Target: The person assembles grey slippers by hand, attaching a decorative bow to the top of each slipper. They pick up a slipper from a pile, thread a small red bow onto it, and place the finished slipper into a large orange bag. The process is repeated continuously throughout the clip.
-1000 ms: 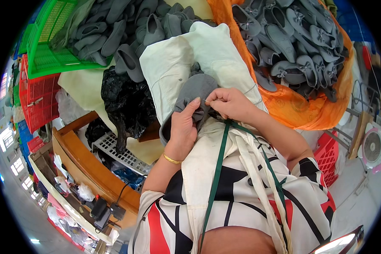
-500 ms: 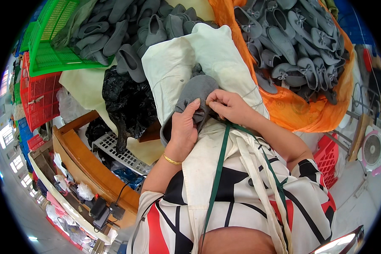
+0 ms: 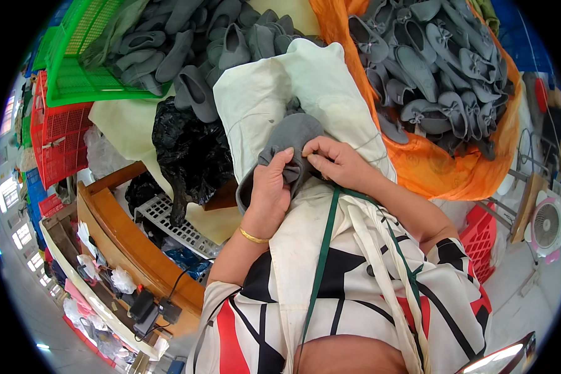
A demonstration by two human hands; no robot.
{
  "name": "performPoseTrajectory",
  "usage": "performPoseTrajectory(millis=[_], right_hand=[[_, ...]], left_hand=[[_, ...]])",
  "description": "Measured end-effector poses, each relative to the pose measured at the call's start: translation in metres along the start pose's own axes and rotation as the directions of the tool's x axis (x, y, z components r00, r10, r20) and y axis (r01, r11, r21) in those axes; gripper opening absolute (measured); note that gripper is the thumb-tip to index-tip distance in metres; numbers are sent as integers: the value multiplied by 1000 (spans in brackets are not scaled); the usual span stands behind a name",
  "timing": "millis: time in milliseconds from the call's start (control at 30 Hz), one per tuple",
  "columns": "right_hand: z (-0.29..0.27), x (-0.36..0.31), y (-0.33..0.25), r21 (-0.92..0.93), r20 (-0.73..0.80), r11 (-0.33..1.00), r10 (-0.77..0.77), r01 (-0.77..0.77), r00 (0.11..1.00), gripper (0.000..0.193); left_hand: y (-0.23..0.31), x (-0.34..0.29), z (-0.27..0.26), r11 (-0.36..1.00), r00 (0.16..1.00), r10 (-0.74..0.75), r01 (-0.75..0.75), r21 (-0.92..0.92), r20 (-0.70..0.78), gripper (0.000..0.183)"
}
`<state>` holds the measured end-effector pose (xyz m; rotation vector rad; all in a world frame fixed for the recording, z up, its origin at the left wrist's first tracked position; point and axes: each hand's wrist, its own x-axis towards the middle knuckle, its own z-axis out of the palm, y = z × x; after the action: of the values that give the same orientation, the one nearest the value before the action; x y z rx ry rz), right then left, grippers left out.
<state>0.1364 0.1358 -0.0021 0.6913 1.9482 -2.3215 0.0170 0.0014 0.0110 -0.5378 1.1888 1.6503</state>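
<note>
A grey fabric shoe (image 3: 302,129) lies over my lap, its rounded toe pointing away from me. My left hand (image 3: 269,193) is closed around its side, with the thumb pressed on gathered cloth at the top, perhaps a bow. At the shoe's right side, my right hand (image 3: 341,163) holds thumb and forefinger in a pinch. Whatever is between those fingertips is too small to make out. Beneath the shoe, a cream apron (image 3: 249,100) covers my legs. A green strap (image 3: 325,240) runs down my front.
Grey shoes fill a green crate (image 3: 75,87) at far left and an orange sack (image 3: 442,171) at far right. A black plastic bag (image 3: 187,146), a wooden drawer unit (image 3: 128,230) and a red crate (image 3: 59,134) stand left. A fan (image 3: 547,223) is at right.
My right hand's fingertips have shifted slightly at the shoe's side, still pinched. The left hand keeps the same hold. The view has moved a little.
</note>
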Motion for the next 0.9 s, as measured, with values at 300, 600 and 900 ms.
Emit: performPoseTrajectory(millis=[300,600,900], right_hand=[[21,5,-22,-61,-136,985,155,-164,979,13],[11,17,-45,-317,8,948,43,-38,999,15],[-18,-8,-27,-568,-224,790,-421,233,879,16]], left_hand=[[0,-8,-1,999,994,39,-41,20,98,18],[-6,-15,-5,990,980,106,-120,73,168,32],[-16,-17,1,974,950,157,-194,114,271,37]])
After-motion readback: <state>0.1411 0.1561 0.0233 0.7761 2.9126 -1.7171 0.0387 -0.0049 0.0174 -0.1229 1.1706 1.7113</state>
